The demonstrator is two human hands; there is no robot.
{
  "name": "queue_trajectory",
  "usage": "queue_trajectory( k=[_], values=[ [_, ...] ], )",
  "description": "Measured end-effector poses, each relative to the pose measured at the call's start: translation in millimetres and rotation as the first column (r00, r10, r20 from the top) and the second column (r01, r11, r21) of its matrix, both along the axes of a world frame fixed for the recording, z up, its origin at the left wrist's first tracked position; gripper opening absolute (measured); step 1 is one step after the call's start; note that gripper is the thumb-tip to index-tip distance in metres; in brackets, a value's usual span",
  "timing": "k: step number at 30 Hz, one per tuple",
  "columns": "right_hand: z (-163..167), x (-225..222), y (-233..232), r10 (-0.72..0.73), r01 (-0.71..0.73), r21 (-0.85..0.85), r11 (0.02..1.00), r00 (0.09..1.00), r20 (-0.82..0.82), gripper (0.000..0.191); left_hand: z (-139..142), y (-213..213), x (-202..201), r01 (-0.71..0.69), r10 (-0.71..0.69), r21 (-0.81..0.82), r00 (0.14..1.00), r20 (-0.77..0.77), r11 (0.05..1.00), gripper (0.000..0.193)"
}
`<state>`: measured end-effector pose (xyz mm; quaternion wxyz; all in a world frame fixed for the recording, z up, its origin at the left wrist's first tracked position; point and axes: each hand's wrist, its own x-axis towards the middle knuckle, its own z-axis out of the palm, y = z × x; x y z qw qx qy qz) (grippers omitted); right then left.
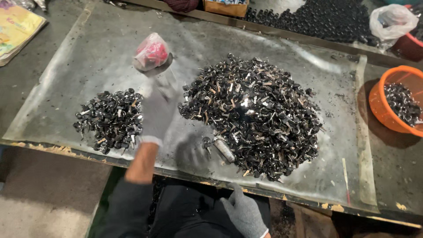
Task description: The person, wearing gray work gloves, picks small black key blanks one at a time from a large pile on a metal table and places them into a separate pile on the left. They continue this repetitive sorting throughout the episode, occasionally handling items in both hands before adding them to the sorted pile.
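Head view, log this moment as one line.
left hand: grips raised wrapped-head tool | right hand: low, empty | table: small pile, large pile of dark parts

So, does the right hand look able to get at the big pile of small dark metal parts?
Probably yes. The right hand lies open and empty just below the table edge, and the big pile starts just past that edge. The left hand grips a plastic-wrapped tool off to the side.

Raised, blurred, plastic-wrapped hammer (153,55)
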<state>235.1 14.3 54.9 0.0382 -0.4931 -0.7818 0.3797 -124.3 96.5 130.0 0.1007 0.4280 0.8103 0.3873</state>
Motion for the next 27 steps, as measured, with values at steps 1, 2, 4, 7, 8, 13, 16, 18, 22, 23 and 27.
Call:
queue_trajectory(
  k=[1, 2, 4, 7, 8, 13, 16, 18, 22, 23, 27],
  values=[
    [-1, -2, 0, 0.020, -0.020, 0.020, 1.000, 1.000, -0.022, 0.059, 10, 12, -18, -0.094, 0.146, 0.428, 0.985, -0.089, 0.899, 0.074],
    [-3, -4, 0, 0.039, -0.037, 0.042, 0.998, 0.998, -0.043, 0.057, 15, 17, -28, -0.166, 0.256, 0.514, 0.961, -0.108, 0.842, 0.070],
    [-4, -9, -1, 0.010, -0.010, 0.003, 1.000, 1.000, -0.008, 0.050, 14, 17, -28, -0.245, 0.308, 0.470, 0.949, -0.062, 0.848, 0.050],
    [0, -19, 0, -0.131, 0.134, 0.021, 0.991, 0.986, -0.101, 0.038, -11, -14, 19, -0.051, 0.048, 0.028, 0.993, 0.111, 0.998, 0.028],
    [2, -22, 1, -0.188, 0.195, 0.031, 0.980, 0.970, -0.153, 0.034, -22, -24, 44, 0.083, -0.088, 0.045, 0.989, 0.118, 0.996, 0.046],
    [18, -43, 24, -0.001, 0.100, 0.360, 0.928, 0.964, -0.265, 0.031, -63, -62, 132, 0.291, -0.348, -0.334, 0.929, -0.125, 0.897, 0.045],
    [24, -64, 46, 0.105, -0.014, 0.540, 0.841, 0.985, -0.138, 0.030, -74, -74, 146, 0.285, -0.307, -0.116, 0.907, -0.290, 0.952, 0.040],
    [26, -79, 61, 0.137, -0.101, 0.615, 0.782, 0.990, -0.012, 0.028, -79, -74, 143, 0.287, -0.307, -0.110, 0.901, -0.308, 0.952, 0.043],
    [29, -98, 71, 0.148, -0.192, 0.554, 0.810, 0.981, 0.124, 0.030, -81, -76, 128, 0.300, -0.313, -0.171, 0.948, -0.052, 0.938, 0.058],
    [28, -97, 70, 0.135, -0.190, 0.487, 0.852, 0.980, 0.145, 0.032, -81, -78, 125, 0.267, -0.263, -0.223, 0.964, 0.049, 0.937, 0.063],
    [28, -77, 57, 0.119, -0.171, 0.172, 0.970, 0.953, 0.280, 0.044, -81, -93, 119, 0.224, -0.232, -0.149, 0.972, -0.039, 0.963, 0.049]
  ],
)
